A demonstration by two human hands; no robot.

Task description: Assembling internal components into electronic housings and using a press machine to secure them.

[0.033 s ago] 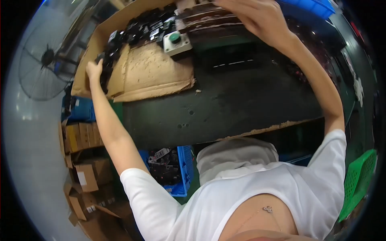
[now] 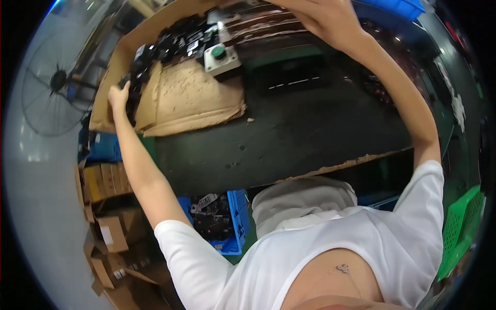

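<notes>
At the far left, my left hand (image 2: 119, 96) is closed around a small black part (image 2: 125, 80), just inside the wall of a cardboard box (image 2: 102, 111). Many glossy black parts (image 2: 168, 46) lie heaped beside it, farther back in the box. My right hand (image 2: 326, 21) is raised at the top edge, above layered brown strips (image 2: 263, 25). Its fingers run out of the picture, so their grip is hidden. Between the hands, a white control box with a green push button (image 2: 219, 53) stands at the edge of a worn cardboard sheet (image 2: 194, 95).
A dark work table (image 2: 206, 155) spreads before me. Beneath its near edge is a blue crate (image 2: 238, 217) of black parts. Cardboard boxes (image 2: 111, 232) and a fan (image 2: 58, 81) stand left. A green basket (image 2: 461, 227) is at right, a blue bin (image 2: 398, 7) at far right.
My right hand has shifted slightly up and left, and more of its fingers are cut off by the top edge. My left hand stays at the black parts. The view has turned slightly.
</notes>
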